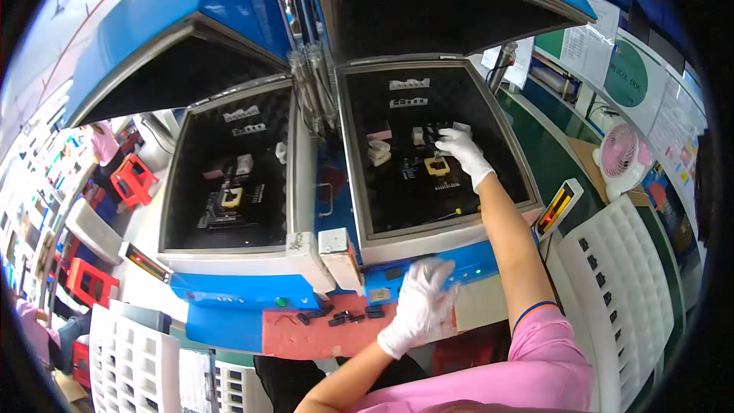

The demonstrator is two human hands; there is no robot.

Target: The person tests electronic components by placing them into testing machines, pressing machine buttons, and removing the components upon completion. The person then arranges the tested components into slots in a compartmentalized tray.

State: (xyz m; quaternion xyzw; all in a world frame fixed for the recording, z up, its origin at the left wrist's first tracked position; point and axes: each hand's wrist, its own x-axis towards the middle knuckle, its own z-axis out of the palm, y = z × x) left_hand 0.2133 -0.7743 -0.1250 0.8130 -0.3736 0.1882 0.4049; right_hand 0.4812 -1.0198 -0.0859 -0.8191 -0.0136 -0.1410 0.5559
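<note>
My right hand (465, 154), in a white glove, reaches into the right-hand open blue box (441, 219). Its fingers are stretched out and apart above the dark foam (390, 203), with no held item visible. Just below the fingers is a cream-yellow square part (436, 167) on a dark fixture. A small whitish block (417, 136) and a cream-coloured piece (378, 153) lie to the left. My left hand (419, 302), also gloved, hovers in front of the box above the pink mat (310, 339); motion smears its fingers. Several small black parts (336, 319) lie on the mat.
A second open blue box (174, 183) with a similar fixture stands at left. Raised lids hang over both boxes. White trays (623, 275) stand at right, with another tray (134, 356) at lower left. A pink fan (623, 154) is at far right. Other people sit at far left.
</note>
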